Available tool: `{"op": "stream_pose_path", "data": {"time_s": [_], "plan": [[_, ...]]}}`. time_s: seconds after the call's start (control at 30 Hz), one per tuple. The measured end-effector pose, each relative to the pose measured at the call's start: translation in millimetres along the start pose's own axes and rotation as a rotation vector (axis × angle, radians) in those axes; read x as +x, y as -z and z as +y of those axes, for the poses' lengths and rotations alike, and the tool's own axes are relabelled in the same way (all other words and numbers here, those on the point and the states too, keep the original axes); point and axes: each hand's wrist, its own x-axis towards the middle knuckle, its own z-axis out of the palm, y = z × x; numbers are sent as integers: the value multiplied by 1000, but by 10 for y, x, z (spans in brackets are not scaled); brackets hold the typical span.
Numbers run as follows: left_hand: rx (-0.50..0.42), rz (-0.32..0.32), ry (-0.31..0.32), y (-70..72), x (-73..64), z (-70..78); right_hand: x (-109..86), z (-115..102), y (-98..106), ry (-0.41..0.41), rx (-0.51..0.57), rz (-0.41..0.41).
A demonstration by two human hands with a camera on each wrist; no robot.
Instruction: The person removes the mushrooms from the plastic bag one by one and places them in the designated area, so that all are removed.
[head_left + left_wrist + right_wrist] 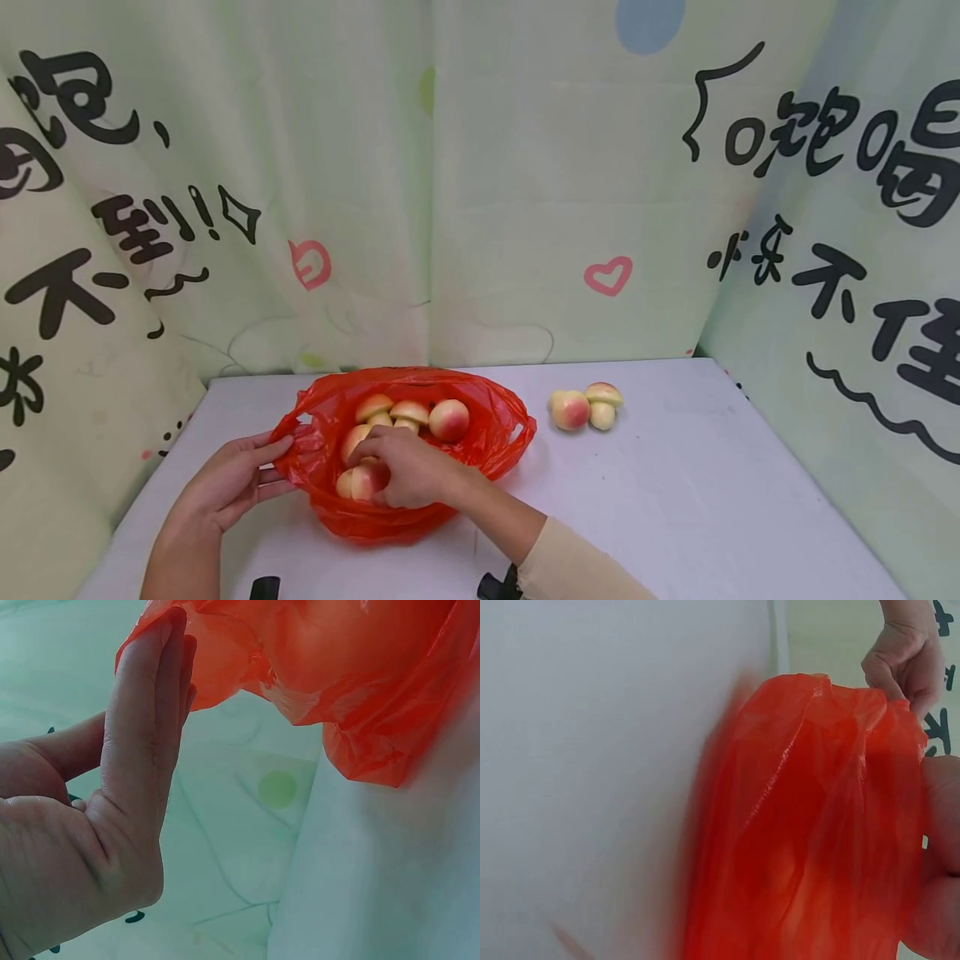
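Note:
A red plastic bag (405, 529) lies on the table with its mouth spread wide. Inside it are several toy-like mushrooms with pink-and-yellow caps, one (449, 420) near its far side. My left hand (232, 483) pinches the bag's left rim between thumb and fingers; the fingers look nearly straight in the left wrist view, where the red film (322, 652) covers their tips. Reaching into the bag, my right hand (416, 471) has its fingers curled over a mushroom (367, 482) near the front left. The bag wall hides those fingertips in the right wrist view.
Two more mushrooms lie right of the bag, one on its side (570, 410) and one upright (602, 406). A white table (675, 500) carries everything. Printed curtains (510, 167) stand behind and at both sides. Black objects (265, 587) show at the near edge.

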Motion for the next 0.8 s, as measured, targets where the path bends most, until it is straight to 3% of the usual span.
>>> {"op": "stream_pose_path", "data": {"time_s": [0.3, 0.6, 0.8], "plan": [[-7, 9, 2, 10, -1, -5, -31, 13, 88, 48, -42, 60], [-1, -1, -3, 23, 4, 7, -90, 58, 158, 23, 31, 87], [-6, -8, -4, 32, 7, 0, -144, 67, 219, -34, 75, 92]]}}
